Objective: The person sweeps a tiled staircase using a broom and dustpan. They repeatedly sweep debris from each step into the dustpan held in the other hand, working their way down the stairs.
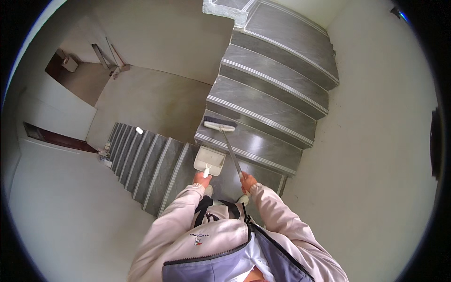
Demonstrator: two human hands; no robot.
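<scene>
My left hand (202,179) is closed around the white handle of a cream plastic dustpan (201,165). The pan is beside the front edge of the lowest step ahead of me. In my right hand (248,182) is the grey pole of a broom (230,148). The pole slants forward and left to the broom head (219,126), a pale block with dark bristles. That head lies over the left part of the first grey tiled step (267,148), bristles towards the riser behind it. Both hands are low, in front of my body.
More grey tiled stairs (269,75) rise ahead, bordered by a pale wall (373,123) on the right. To the left another flight (151,158) drops away, with a small white object (139,130) on it. No railing shows along the stairs' open left edge. Boards (101,56) lean far below.
</scene>
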